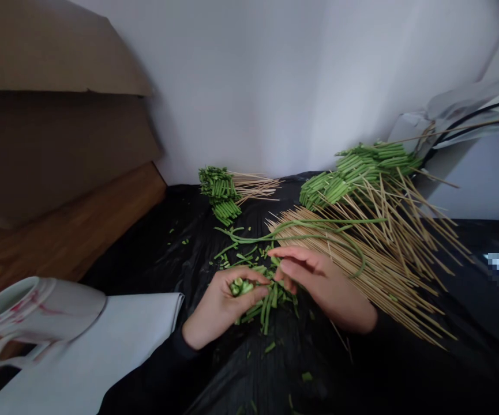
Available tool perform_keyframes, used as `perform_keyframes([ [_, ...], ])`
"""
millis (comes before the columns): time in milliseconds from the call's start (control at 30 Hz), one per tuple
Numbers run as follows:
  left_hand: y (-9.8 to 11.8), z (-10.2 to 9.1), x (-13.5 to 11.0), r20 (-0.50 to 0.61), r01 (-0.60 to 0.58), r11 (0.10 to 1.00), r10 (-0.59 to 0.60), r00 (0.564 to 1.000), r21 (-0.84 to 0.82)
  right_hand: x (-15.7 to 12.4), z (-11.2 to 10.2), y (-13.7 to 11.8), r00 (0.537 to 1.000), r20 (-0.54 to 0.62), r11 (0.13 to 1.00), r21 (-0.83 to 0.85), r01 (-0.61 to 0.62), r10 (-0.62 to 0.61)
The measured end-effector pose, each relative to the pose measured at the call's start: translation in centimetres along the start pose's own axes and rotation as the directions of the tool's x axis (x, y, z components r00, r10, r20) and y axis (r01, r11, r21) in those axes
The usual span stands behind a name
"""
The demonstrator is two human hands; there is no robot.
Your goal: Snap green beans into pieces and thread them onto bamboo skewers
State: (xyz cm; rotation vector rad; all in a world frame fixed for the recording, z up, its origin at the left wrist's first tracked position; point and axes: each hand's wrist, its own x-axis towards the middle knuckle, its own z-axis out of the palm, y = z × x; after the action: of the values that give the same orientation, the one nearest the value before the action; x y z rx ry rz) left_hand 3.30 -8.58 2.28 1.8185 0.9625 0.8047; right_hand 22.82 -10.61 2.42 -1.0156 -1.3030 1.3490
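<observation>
My left hand (212, 305) is closed around a small bunch of cut long bean pieces (240, 286), their round ends facing me. Close to its fingertips, my right hand (322, 285) has its thumb and fingers drawn together on a green bean piece (276, 261). Beneath both hands lies a loose pile of cut beans (267, 314), partly hidden by them. Some uncut long beans (292, 223) curve behind the right hand, over a thick bundle of bare bamboo skewers (387, 294).
Skewered bean pieces are stacked at the back left (220, 189) and back right (361, 170), against a pale wall (253, 86). Black plastic sheeting (145, 242) covers the surface. A white mug (59, 308) lies tilted on white paper (137, 328), below a cardboard box (59, 150).
</observation>
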Motion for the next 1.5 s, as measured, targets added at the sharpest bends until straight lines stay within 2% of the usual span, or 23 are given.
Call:
perform_keyframes([
  [33,-0.1,-0.1,0.1,-0.053,0.033,0.998,-0.036,0.998,-0.053,-0.1,0.2,0.0,0.999,0.044,1.000,-0.009,-0.014,0.015],
  [100,-0.1,-0.3,0.1,-0.090,0.064,0.991,-0.075,0.993,-0.122,-0.2,0.6,0.2,0.993,0.110,0.999,-0.007,-0.048,0.048],
  [233,0.1,-0.4,0.1,-0.105,0.059,0.993,-0.070,0.992,-0.106,-0.3,0.9,0.5,0.986,0.149,0.997,-0.027,-0.078,0.082],
  [300,0.2,-0.5,0.2,-0.167,0.091,0.989,-0.110,0.980,-0.119,-0.3,0.7,0.6,0.992,0.118,0.992,-0.120,-0.040,0.054],
  [367,0.0,-0.7,0.3,-0.248,0.110,0.985,-0.140,0.959,-0.133,-0.3,0.4,0.6,0.997,0.067,0.952,-0.301,0.057,-0.039],
  [467,-0.3,-1.1,0.6,-0.331,0.108,0.987,-0.141,0.933,-0.115,-0.3,0.1,0.7,0.971,0.067,0.774,-0.592,0.224,-0.230],
  [567,-0.4,-1.3,0.7,-0.344,0.103,0.993,-0.114,0.932,-0.050,-0.4,0.1,1.0,0.942,0.108,0.602,-0.745,0.288,-0.317],
  [633,-0.4,-1.2,0.6,-0.393,0.059,0.996,-0.027,0.919,0.069,-0.4,0.2,1.2,0.932,0.121,0.505,-0.813,0.290,-0.342],
  [700,-0.5,-1.0,0.3,-0.420,-0.024,0.965,0.136,0.897,0.261,-0.4,0.4,1.4,0.918,0.152,0.380,-0.876,0.296,-0.365],
  [733,-0.6,-0.8,0.2,-0.395,-0.081,0.931,0.229,0.890,0.357,-0.5,0.4,1.5,0.909,0.177,0.312,-0.900,0.305,-0.377],
  [800,-0.8,-0.4,-0.2,-0.260,-0.204,0.837,0.376,0.890,0.508,-0.5,0.6,1.8,0.882,0.233,0.187,-0.925,0.331,-0.409],
  [867,-1.1,-0.1,-0.5,-0.098,-0.294,0.743,0.434,0.896,0.602,-0.6,0.7,1.9,0.851,0.288,0.094,-0.927,0.362,-0.439],
  [933,-1.3,0.1,-0.6,0.010,-0.325,0.666,0.431,0.902,0.671,-0.8,0.8,2.0,0.830,0.331,0.028,-0.923,0.383,-0.448],
  [1000,-1.3,0.1,-0.5,0.065,-0.328,0.617,0.409,0.910,0.715,-0.9,1.0,1.9,0.816,0.372,-0.026,-0.915,0.403,-0.442],
  [1167,-1.1,-0.1,-0.5,0.130,-0.342,0.583,0.375,0.918,0.737,-1.0,1.3,1.6,0.772,0.474,-0.136,-0.876,0.463,-0.424],
  [1233,-1.0,-0.1,-0.5,0.135,-0.352,0.608,0.373,0.918,0.712,-1.1,1.3,1.5,0.766,0.488,-0.157,-0.869,0.469,-0.419],
  [1300,-0.8,-0.2,-0.5,0.125,-0.358,0.664,0.372,0.920,0.657,-1.1,1.3,1.5,0.759,0.484,-0.118,-0.867,0.484,-0.435],
  [1367,-0.5,-0.2,-0.6,0.090,-0.342,0.750,0.357,0.930,0.566,-1.1,1.2,1.5,0.758,0.436,-0.001,-0.867,0.498,-0.485],
  [1500,0.1,-0.3,-0.7,-0.060,-0.266,0.886,0.311,0.949,0.380,-1.4,1.6,1.2,0.783,0.224,0.312,-0.827,0.468,-0.581],
])
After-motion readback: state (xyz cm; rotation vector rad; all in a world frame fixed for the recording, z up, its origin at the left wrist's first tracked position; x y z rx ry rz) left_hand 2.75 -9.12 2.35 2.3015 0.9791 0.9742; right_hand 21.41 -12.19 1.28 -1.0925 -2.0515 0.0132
